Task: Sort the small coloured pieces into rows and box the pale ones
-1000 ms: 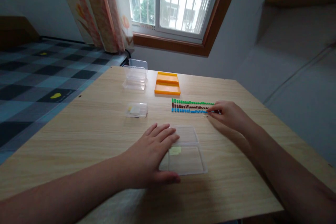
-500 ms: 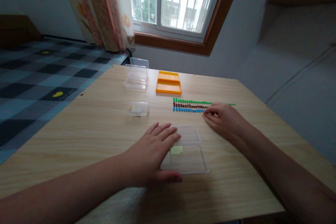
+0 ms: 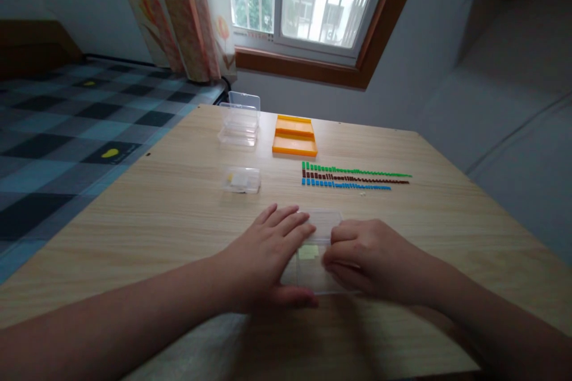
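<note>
My left hand (image 3: pixel 277 256) lies with fingers spread across the left side of a clear plastic box (image 3: pixel 322 223), which has a pale yellow-green label (image 3: pixel 308 251) inside or on it. Over the right side of the same box is my right hand (image 3: pixel 361 256), its fingers curled in a pinch; whatever they hold, if anything, is hidden. Beyond the hands run three rows of small upright pieces: green (image 3: pixel 333 169), brown (image 3: pixel 335 177) and blue (image 3: pixel 319 183). A few tiny white bits (image 3: pixel 362 194) lie just in front of the blue row.
An orange two-part tray (image 3: pixel 295 150) sits near the table's far edge. Left of it stands an open clear box (image 3: pixel 239 134), and a smaller clear box (image 3: pixel 242 180) with something white and yellow lies nearer. A bed with a checked cover (image 3: pixel 89 125) adjoins the left side.
My right hand has come from the end of the blue row back to the clear box, uncovering the row ends and the white bits. My left hand has stayed on the box.
</note>
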